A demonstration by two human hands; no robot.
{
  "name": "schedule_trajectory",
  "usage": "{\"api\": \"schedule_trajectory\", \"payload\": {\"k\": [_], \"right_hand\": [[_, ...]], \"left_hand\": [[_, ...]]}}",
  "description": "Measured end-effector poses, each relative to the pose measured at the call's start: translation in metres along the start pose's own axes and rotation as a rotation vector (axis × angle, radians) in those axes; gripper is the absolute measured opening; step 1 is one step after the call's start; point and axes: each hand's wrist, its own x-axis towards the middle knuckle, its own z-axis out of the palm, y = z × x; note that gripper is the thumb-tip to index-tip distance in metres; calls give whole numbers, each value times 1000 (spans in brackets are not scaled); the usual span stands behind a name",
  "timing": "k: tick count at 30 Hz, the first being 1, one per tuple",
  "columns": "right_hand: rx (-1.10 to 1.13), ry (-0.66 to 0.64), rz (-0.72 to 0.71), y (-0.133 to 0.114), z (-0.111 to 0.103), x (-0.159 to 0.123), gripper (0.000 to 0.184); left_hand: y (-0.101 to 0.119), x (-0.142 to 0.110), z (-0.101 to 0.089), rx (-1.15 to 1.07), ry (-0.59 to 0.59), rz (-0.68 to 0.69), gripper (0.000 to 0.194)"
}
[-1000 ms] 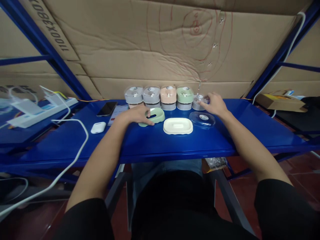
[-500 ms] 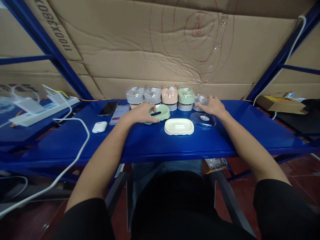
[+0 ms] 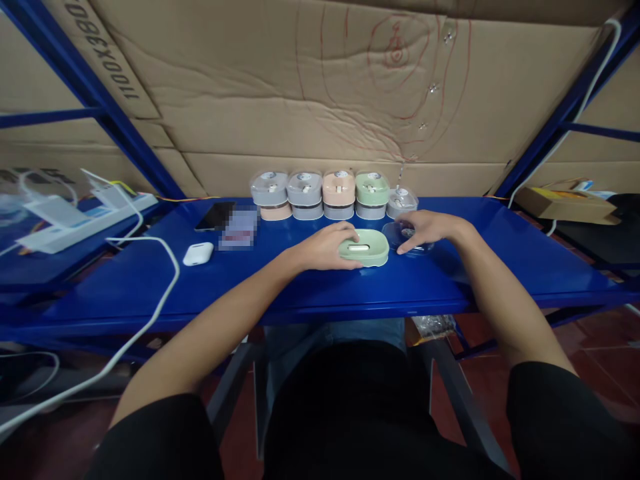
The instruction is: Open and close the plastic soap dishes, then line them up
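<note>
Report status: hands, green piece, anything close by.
Left hand gripping green piece over cream base, seating unclear. Right hand over clear lid, contact unclear. Container row just behind.

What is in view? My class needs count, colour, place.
cover: one, green, centre
base: one, cream, under cover
lid: one, clear, right of cover
stacked boxes: eight, grey, peach, green, back
low box: one, grey, back right
phones: two, dark and blurred, left
case: one, white, left
power strip: one, white, far left
cables: several, mostly white, sides
carton: one, brown, right
cardboard: several sheets, brown, behind
frame bars: several, blue, sides
table: one, blue, middle
sleeves: two, black, front
left hand: one, on cover
right hand: one, over lid
</note>
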Motion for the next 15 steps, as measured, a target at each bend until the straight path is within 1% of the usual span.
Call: {"api": "schedule_trajectory", "payload": {"k": [2, 3, 5, 7, 9, 11, 12, 15], "right_hand": [[-36, 26, 1, 1, -2, -1, 86], [-46, 62, 1, 0, -3, -3, 87], [-42, 180, -32, -3, -7, -10, 89], [-5, 325, -138, -13, -8, -16, 89], [36, 412, -288, -29, -3, -19, 88], [49, 418, -402, -47, 8, -17, 86], [41, 400, -433, -55, 15, -14, 87], [-3, 342, -455, -70, 35, -5, 89]], "left_hand": [[-4, -1, -1, -27, -18, 2, 67], [-6, -1, -2, -43, -21, -1, 74], [-11, -2, -4, -94, -8, -17, 96], [-17, -2, -2, -170, 26, -38, 121], [-22, -1, 3, -253, 72, -57, 139], [-24, 2, 12, -321, 121, -75, 151], [-24, 4, 18, -348, 144, -84, 155], [-20, 8, 32, -403, 184, -85, 162]]}}
